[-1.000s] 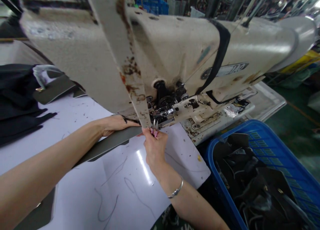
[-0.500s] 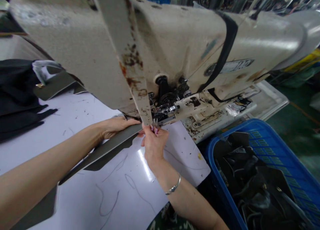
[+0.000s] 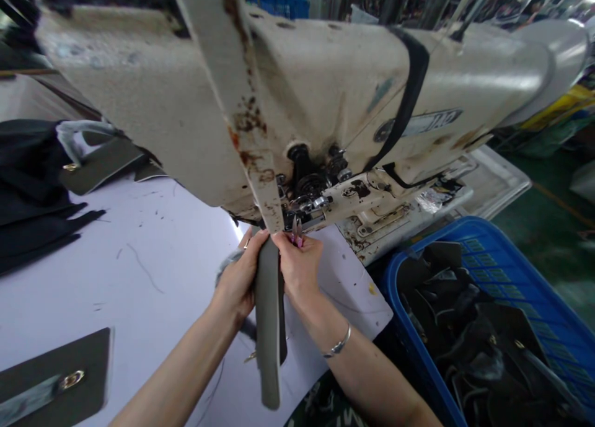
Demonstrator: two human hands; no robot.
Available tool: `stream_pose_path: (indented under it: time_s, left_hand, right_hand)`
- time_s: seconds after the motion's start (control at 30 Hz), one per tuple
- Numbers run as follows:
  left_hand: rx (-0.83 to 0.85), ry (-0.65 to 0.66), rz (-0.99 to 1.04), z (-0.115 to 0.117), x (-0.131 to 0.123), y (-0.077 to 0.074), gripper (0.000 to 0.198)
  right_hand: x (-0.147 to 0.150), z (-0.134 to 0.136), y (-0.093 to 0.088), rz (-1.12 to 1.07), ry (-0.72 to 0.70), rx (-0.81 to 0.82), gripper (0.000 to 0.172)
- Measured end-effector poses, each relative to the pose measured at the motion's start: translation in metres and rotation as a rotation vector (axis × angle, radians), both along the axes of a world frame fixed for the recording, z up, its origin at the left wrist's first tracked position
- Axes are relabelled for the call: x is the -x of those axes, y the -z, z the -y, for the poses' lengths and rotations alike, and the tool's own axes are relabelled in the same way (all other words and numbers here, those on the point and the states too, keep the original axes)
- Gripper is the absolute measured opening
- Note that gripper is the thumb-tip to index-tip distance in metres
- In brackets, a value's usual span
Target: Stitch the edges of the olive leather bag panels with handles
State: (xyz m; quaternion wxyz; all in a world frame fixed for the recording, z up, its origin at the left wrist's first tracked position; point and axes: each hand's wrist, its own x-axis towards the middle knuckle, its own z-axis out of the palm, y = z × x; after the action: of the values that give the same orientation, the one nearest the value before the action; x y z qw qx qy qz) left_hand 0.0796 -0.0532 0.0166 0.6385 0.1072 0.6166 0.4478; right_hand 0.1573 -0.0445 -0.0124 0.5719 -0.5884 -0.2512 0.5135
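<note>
My left hand [image 3: 239, 284] is closed on the left side of a folded olive-grey panel [image 3: 268, 328], its fingers partly behind the panel. The panel hangs edge-on toward me, just in front of the sewing machine's [image 3: 320, 167] needle area. My right hand [image 3: 301, 263] pinches the panel's top right edge. Small thread snips [image 3: 296, 232] with pink handles stick up from that same hand, blades pointing at the machine. A grey strap and a bit of gold metal show behind the panel. The fingertips of both hands are partly hidden by the rusty upright bar [image 3: 255, 129].
Another olive-grey panel [image 3: 93, 365] with a gold fitting lies on the white table [image 3: 153, 290] at lower left. Dark pieces [image 3: 32, 191] are piled farther left. A blue basket [image 3: 506, 266] of similar dark pieces stands at the right. Loose threads are scattered over the table.
The panel has swung from slanting left to pointing toward me. My left hand has moved right and nearer, beside my right hand. The gold-fitted panel at lower left is now uncovered.
</note>
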Motion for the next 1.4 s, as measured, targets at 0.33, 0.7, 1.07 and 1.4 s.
stream_pose_path:
  time_s: [0.33, 0.7, 1.07, 1.4]
  left_hand:
    - [-0.148, -0.312, 0.031, 0.005, -0.042, 0.011, 0.045]
    - [-0.196, -0.356, 0.006, -0.015, -0.036, 0.012, 0.044]
    - [-0.270, -0.350, 0.031, -0.016, -0.037, 0.016, 0.049]
    - [-0.260, -0.350, 0.114, -0.018, -0.037, 0.018, 0.063]
  right_hand:
    - [-0.039, -0.010, -0.009, 0.087, -0.233, -0.018, 0.023]
    - [-0.045, -0.016, -0.011, 0.126, -0.278, -0.059, 0.030]
    - [-0.075, -0.003, -0.005, 0.262, -0.371, -0.122, 0.038]
    - [-0.208, -0.036, -0.083, 0.809, 0.436, -0.503, 0.044]
